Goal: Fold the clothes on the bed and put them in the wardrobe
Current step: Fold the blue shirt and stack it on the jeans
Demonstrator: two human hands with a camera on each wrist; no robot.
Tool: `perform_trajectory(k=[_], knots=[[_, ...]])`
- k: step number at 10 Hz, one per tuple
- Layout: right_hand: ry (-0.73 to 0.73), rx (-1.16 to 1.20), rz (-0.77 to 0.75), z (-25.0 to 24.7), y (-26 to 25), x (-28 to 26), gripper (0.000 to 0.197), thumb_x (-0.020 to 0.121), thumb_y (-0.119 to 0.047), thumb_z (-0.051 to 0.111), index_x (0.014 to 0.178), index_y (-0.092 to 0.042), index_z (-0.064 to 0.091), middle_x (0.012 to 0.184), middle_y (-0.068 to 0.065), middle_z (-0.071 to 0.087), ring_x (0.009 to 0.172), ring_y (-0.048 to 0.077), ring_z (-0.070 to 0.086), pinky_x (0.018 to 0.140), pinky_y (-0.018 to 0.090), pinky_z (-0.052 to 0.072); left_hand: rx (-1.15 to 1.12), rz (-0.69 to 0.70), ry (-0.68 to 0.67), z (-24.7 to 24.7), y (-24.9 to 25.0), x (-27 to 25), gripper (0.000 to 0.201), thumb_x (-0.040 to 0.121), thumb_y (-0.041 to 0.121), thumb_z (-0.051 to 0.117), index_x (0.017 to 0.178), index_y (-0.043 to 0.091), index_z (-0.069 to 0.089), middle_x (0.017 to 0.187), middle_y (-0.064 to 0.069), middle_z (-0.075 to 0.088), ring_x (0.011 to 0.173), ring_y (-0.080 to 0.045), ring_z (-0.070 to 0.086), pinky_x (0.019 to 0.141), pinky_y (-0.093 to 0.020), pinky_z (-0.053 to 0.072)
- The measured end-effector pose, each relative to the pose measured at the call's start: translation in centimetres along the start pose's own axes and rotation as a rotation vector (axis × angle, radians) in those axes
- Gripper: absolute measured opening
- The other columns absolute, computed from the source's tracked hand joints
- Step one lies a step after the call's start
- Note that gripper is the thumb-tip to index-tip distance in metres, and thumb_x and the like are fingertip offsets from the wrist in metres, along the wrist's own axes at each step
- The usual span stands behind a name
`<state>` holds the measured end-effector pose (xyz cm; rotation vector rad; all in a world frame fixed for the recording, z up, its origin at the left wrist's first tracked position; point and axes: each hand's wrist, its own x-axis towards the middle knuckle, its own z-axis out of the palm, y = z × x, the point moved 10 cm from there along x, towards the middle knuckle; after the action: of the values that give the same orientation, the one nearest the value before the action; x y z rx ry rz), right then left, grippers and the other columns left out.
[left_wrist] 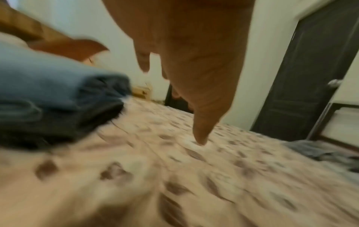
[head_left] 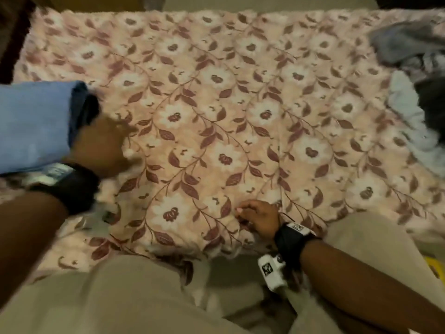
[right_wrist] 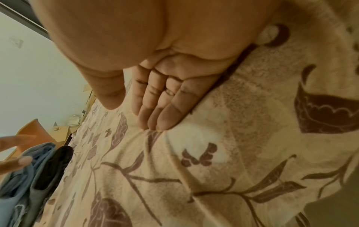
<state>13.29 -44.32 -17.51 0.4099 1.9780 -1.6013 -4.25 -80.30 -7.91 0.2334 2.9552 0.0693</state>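
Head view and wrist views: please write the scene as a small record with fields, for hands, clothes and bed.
left hand: open, fingers straight, beside folded stack, holding nothing
right hand: open, fingertips resting on the blanket
folded stack: blue and dark garments, on the person's left
unfolded pile: grey and pale clothes, far right
floral blanket: covers the bed
wardrobe: not identifiable

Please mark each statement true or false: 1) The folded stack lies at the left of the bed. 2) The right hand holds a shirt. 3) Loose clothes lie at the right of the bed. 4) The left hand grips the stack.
1) True: the folded stack lies at the bed's left.
2) False: the right hand rests on the blanket, holding no garment.
3) True: the loose clothes lie at the right.
4) False: the left hand is beside the stack, fingers straight, gripping nothing.
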Motion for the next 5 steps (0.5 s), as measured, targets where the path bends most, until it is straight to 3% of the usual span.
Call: perform_trajectory(k=[1,2,3,4,5], knots=[[-0.072,-0.126,-0.016,0.2,-1.3,-1.0,0.011,0.095,-0.024,0.070,0.103,-0.016,0.073,0.093,0.013,0.074,0.079,0.023,0.070,0.080,0.042,0.061,-0.111,0.111,-0.358,0.9,16.0,-8.0,0.069,0.083,0.060,0.078,0.143,0.037,0.054,0.140,0.004,0.058,0.124,-0.020,0.057,0.105,-0.033,0.044],[-0.076,-0.380,-0.125,-0.7,-3.4,-3.5,0.039,0.092,-0.038,0.066,0.113,-0.006,0.071,0.109,0.015,0.071,0.094,0.024,0.067,0.090,0.040,0.055,-0.116,0.158,-0.582,5.5,26.3,-12.1,0.068,0.090,0.060,0.068,0.150,0.044,0.043,0.147,0.003,0.051,0.126,-0.020,0.054,0.111,-0.037,0.044],[-0.129,-0.740,-0.139,-1.9,-3.5,-5.3,0.070,0.078,-0.065,0.054,0.127,-0.016,0.062,0.141,0.018,0.054,0.126,0.035,0.052,0.106,0.051,0.047,-0.096,0.235,-0.537,7.3,31.6,-15.4,0.065,0.096,0.066,0.052,0.154,0.043,0.035,0.161,0.008,0.032,0.140,-0.026,0.044,0.119,-0.036,0.033],[-0.023,-0.842,-0.074,-9.5,-2.0,-7.2,0.079,0.085,-0.064,0.060,0.153,-0.039,0.029,0.169,0.000,0.003,0.154,0.033,0.002,0.121,0.060,0.020,-0.011,0.235,-0.485,9.3,34.9,-16.4,0.082,0.063,0.093,0.042,0.135,0.054,0.048,0.152,0.003,0.039,0.140,-0.027,0.037,0.120,-0.044,0.031],[0.107,-0.651,0.068,-16.8,0.4,-10.6,0.080,0.088,-0.066,0.055,0.155,-0.038,0.025,0.170,-0.001,-0.002,0.156,0.033,-0.004,0.123,0.058,0.016,0.014,0.194,-0.512,11.8,36.7,-14.8,0.077,0.048,0.094,0.040,0.115,0.059,0.053,0.147,0.007,0.047,0.145,-0.019,0.035,0.122,-0.037,0.028]])
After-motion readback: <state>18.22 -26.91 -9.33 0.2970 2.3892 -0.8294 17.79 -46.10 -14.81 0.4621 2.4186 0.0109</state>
